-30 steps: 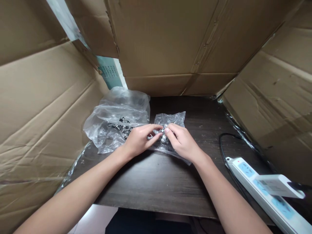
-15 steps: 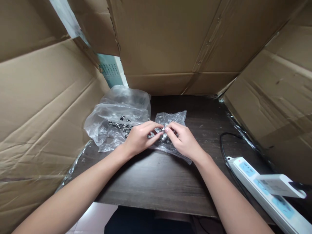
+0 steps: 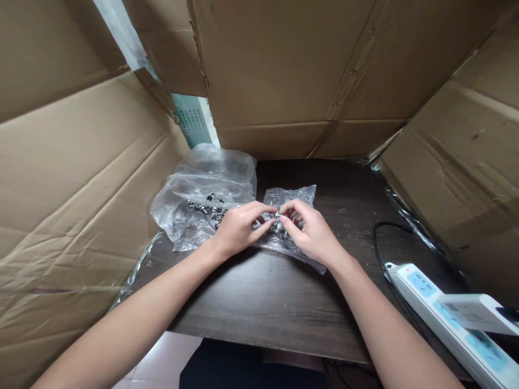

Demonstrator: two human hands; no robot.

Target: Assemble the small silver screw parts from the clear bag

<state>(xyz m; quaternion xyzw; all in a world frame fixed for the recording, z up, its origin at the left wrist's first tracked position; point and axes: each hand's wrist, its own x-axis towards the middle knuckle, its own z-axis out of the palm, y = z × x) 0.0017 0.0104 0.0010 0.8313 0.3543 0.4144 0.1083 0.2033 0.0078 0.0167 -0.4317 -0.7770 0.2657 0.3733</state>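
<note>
My left hand (image 3: 245, 224) and my right hand (image 3: 304, 227) meet fingertip to fingertip above a small clear plastic bag (image 3: 294, 195). Between the fingertips is a small silvery metal piece (image 3: 278, 215), which looks like a screw; both hands pinch it. Shiny metal parts (image 3: 279, 231) lie in or on the small bag under the fingers, partly hidden. Left of my hands, a larger clear plastic bag (image 3: 227, 162) lies spread on the table, with several black-and-silver screws (image 3: 208, 208) in or on it. My left hand covers part of these screws.
Cardboard walls (image 3: 284, 65) enclose the dark wooden table (image 3: 243, 302) at the back and both sides. A white power strip (image 3: 450, 319) with a plugged-in adapter (image 3: 478, 310) lies at the right, a black cable (image 3: 377, 254) beside it. A green printed box (image 3: 194, 119) shows through a gap.
The view has shifted slightly, so everything sits a little further right. The fingertips have parted a little, and the small metal piece shows more plainly between them.
</note>
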